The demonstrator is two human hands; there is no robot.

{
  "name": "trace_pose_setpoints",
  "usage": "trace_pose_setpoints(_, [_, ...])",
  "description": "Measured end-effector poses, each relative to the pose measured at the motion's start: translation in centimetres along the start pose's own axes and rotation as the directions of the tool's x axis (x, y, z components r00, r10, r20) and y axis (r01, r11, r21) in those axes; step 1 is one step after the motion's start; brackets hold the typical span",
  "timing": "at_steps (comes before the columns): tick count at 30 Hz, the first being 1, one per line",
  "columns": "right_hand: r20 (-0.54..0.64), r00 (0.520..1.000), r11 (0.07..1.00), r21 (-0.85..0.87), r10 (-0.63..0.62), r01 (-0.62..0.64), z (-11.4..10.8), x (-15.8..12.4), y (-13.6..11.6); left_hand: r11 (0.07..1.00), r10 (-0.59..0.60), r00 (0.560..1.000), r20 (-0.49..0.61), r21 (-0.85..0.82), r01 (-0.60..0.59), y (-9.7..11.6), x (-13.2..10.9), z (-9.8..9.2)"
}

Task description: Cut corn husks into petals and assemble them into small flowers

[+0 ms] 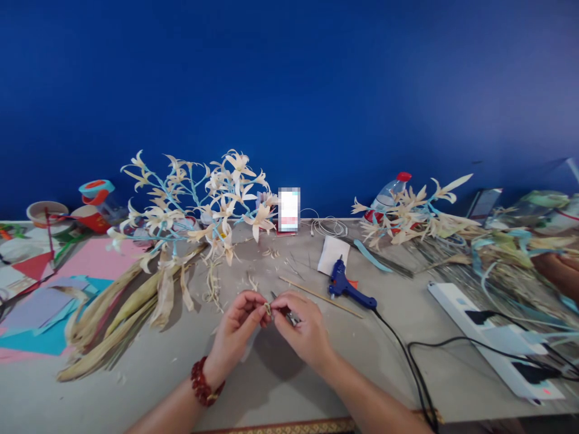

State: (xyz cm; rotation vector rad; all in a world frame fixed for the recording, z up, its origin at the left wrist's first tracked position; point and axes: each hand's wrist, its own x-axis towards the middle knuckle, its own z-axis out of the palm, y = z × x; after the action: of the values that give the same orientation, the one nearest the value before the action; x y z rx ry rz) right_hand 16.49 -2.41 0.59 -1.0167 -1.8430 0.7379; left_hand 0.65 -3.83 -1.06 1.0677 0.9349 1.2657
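Observation:
My left hand [244, 316], with a red beaded bracelet [207, 383] at its wrist, is closed, pinching a small pale yellowish piece [268, 310] that looks like curled dried husk. Thumb and fingers of my right hand [302, 325] meet the same piece from the other side. A dark metal tool [293, 319], perhaps scissors, shows partly beneath the right fingers; most of it is hidden. Both hands are just above the grey table [271, 386]. Ahead of them lie thin curled husk scraps [212, 283] and a thin wooden stick [321, 296].
Husk flowers on blue stems [226, 199] stand at the back left, with more flowers [416, 211] at right. Long dried husks [122, 301] and coloured paper [40, 325] lie left. A blue glue gun [350, 289] and white power strip [488, 343] with cables sit right. Another person's hand [558, 274] shows far right.

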Motion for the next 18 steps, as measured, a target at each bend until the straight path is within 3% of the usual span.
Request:
trace_pose_setpoints(9, [-0.002,0.996,0.983,0.162,0.093,-0.091,0.2,-0.29,0.29,0.999,-0.04,0.999,0.007,-0.031,0.04,-0.25,0.12,-0.15])
trace_pose_setpoints(18, [0.05,0.998,0.999,0.019,-0.032,0.031,-0.23,-0.05,0.12,0.997,-0.035,0.999,-0.022,0.073,0.037,-0.33,0.17,-0.35])
